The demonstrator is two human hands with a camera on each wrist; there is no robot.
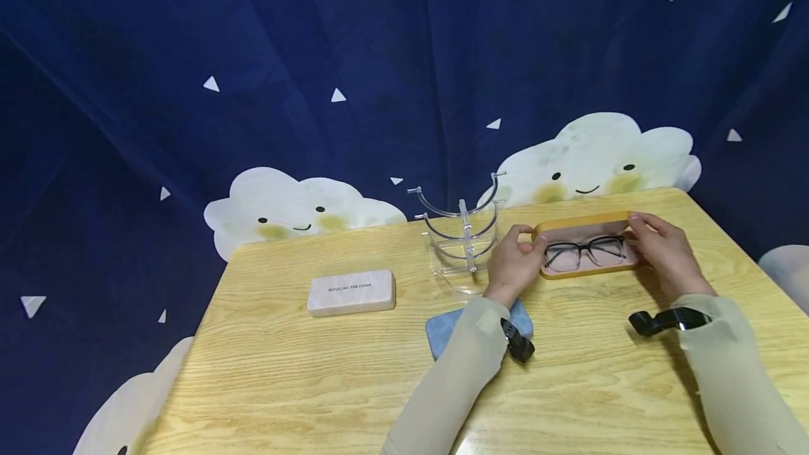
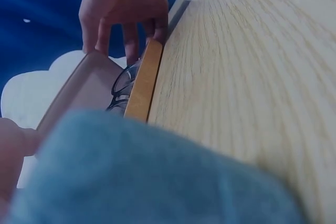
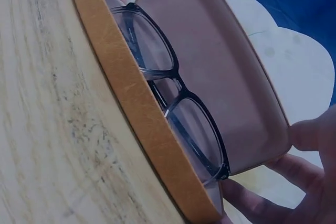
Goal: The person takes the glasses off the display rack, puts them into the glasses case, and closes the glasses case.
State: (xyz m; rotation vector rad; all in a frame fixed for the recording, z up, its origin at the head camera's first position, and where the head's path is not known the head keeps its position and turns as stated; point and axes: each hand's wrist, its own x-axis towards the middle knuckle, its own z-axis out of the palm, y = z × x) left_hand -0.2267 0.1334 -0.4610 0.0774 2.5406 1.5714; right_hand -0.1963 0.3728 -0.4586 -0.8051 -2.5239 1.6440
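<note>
An orange glasses case (image 1: 589, 274) lies with its lid raised on the right part of the table, its lining pale pink. Inside it are dark-framed eyeglasses (image 3: 178, 82), clear at the lower rims. My left hand (image 1: 515, 258) grips the case's left end, thumb toward the front. At the opposite end my right hand (image 1: 666, 255) holds the lid's corner; in the right wrist view its thumb is on the lid edge and its fingers (image 3: 294, 174) are at the side. Part of the left hand's grip is hidden in the head view.
A clear tiered display stand (image 1: 466, 237) rises just left of my left hand. Under the left forearm lies a blue case (image 1: 442, 332), partly covered; it looms large in the left wrist view. A whitish case (image 1: 351, 293) with lettering sits farther left on the wooden table (image 1: 284, 385).
</note>
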